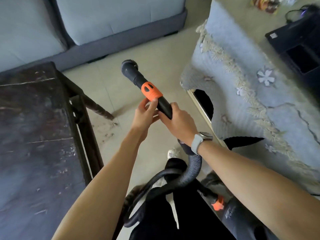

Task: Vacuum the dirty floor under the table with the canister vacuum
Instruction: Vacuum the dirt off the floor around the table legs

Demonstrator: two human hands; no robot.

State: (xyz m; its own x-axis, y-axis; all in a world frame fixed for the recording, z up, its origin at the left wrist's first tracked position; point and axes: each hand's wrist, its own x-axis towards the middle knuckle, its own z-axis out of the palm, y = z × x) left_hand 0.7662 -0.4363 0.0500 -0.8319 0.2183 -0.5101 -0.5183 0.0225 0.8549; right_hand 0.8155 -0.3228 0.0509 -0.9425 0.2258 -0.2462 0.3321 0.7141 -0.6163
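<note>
Right hand [180, 122] grips wand [152, 94]; left hand [145, 113] pinches its orange collar [151, 91]; brush [129, 66] above floor [107, 94].

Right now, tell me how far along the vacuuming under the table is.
Barely started. Done: the canister vacuum is out beside the person. In hand: the right hand grips the wand, the left hand touches its orange collar, and the brush head is off the floor. Left: the dirt by the dark table.
</note>
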